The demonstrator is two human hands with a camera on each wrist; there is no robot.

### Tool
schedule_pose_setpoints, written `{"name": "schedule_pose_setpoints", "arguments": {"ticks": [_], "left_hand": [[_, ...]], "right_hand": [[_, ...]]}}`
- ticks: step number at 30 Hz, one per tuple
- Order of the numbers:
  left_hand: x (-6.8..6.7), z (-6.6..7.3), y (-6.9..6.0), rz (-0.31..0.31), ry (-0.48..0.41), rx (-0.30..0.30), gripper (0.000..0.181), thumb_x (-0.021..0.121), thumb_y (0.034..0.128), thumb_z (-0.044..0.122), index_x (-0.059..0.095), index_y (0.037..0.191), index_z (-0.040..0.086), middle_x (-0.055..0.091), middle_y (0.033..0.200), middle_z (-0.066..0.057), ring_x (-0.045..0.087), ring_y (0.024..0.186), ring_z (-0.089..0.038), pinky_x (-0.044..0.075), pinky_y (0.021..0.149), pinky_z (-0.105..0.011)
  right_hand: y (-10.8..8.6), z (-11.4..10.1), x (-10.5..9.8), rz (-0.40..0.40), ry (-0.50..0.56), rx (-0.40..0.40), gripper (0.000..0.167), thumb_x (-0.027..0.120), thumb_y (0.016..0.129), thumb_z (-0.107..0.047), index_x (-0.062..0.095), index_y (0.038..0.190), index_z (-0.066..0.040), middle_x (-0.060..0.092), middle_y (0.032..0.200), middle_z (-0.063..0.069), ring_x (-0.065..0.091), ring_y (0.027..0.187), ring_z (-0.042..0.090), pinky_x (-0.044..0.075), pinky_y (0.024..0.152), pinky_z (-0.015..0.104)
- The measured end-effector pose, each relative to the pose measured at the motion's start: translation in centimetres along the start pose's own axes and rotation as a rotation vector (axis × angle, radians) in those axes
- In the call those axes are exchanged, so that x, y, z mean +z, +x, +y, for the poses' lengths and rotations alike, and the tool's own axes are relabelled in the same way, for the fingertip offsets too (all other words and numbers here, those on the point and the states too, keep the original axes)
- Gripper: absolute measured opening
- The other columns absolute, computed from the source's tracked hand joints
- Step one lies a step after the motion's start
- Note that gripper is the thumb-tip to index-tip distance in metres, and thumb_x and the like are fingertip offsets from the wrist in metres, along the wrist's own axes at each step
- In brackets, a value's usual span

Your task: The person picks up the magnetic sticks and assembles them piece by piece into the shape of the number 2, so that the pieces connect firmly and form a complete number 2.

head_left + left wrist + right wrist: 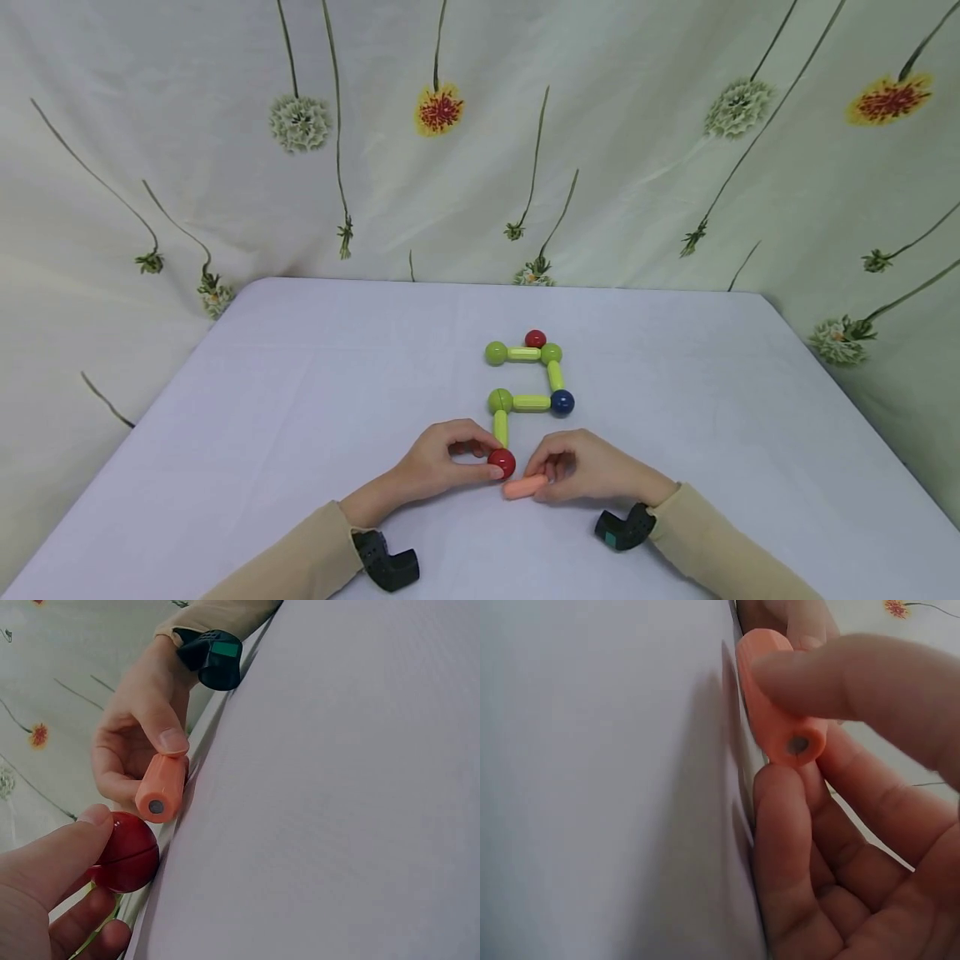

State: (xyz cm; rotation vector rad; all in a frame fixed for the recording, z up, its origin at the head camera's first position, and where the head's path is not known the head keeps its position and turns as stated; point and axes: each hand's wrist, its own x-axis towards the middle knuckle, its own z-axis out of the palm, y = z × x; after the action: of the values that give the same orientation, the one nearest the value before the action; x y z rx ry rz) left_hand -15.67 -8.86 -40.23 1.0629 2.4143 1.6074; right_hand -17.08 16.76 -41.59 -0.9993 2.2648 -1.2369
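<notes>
My left hand (442, 458) pinches a red ball (502, 463) between thumb and fingers at the near end of a chain of balls and rods on the table. A yellow-green rod (501, 428) runs from that ball up to a green ball (500, 401). Just to the right, my right hand (588, 468) pinches an orange magnetic rod (525, 487). A round grey magnet (156, 806) shows in the rod's end in the left wrist view. The rod's left end is close to the red ball; whether they touch I cannot tell.
Farther along, the chain continues through a yellow-green rod (532, 404), a dark blue ball (562, 403), another green ball (551, 353) and a second red ball (536, 338). A green ball (496, 353) ends the top row. Behind the white table (337, 358) hangs a flowered cloth (637, 167).
</notes>
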Motion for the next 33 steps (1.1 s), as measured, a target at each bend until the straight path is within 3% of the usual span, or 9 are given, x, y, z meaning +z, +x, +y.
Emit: {"name": "schedule_pose_setpoints", "arguments": {"ticks": [12, 33], "left_hand": [[0.0, 0.0, 0.1, -0.001, 0.004, -0.01, 0.025, 0.077, 0.0754, 0.006, 0.069, 0.098, 0.001, 0.066, 0.09, -0.01, 0.06, 0.083, -0.029, 0.052, 0.074, -0.037], [0.0, 0.2, 0.0, -0.003, 0.014, -0.025, 0.024, 0.077, 0.0756, 0.007, 0.069, 0.098, 0.001, 0.066, 0.089, -0.009, 0.06, 0.083, -0.03, 0.051, 0.073, -0.036]], "right_hand": [[-0.3, 0.4, -1.6, 0.002, 0.051, 0.095, 0.02, 0.076, 0.078, -0.017, 0.07, 0.097, -0.016, 0.065, 0.086, -0.003, 0.054, 0.069, 0.011, 0.047, 0.062, 0.022], [-0.4, 0.7, -2.5, 0.029, 0.108, 0.104, 0.022, 0.072, 0.082, -0.012, 0.068, 0.101, -0.004, 0.06, 0.08, 0.001, 0.05, 0.067, 0.011, 0.043, 0.06, 0.019]]}}
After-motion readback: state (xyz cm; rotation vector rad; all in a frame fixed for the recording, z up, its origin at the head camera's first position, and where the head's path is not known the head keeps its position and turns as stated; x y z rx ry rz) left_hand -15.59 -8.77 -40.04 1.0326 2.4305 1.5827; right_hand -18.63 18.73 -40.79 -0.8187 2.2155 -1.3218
